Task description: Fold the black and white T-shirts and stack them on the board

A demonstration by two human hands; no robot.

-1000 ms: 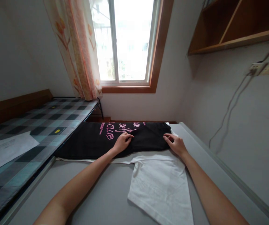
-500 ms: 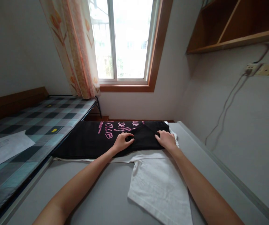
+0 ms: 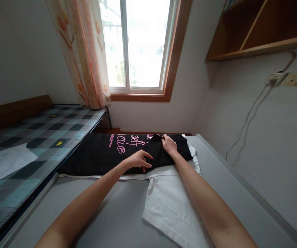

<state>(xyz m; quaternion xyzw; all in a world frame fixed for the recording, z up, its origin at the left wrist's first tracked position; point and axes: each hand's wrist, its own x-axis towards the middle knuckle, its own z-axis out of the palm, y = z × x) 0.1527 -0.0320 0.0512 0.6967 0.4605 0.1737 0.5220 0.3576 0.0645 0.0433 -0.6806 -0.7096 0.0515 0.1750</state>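
Observation:
A folded black T-shirt (image 3: 86, 155) with pink lettering lies across a white T-shirt (image 3: 173, 203), whose sleeve spreads toward me. My right hand (image 3: 169, 144) pinches the black fabric near the right end and raises it into a small peak. To its left, my left hand (image 3: 138, 160) rests at the near edge of the black T-shirt, its fingers stretched and apart. The fingertips of my left hand touch or hover just over the cloth; I cannot tell which. More white cloth shows past the right end of the black T-shirt.
Both shirts are on a pale grey tabletop (image 3: 107, 210). On the left stands a bed with a checked mattress (image 3: 76, 120) and a paper sheet (image 3: 6, 163) on it. A window and curtain (image 3: 86, 62) are ahead; a wooden shelf (image 3: 262, 48) and socket (image 3: 277, 79) are right.
My right hand has moved left and away from me along the black T-shirt, lifting a fold of it. My left hand has shifted slightly nearer to me and to the right.

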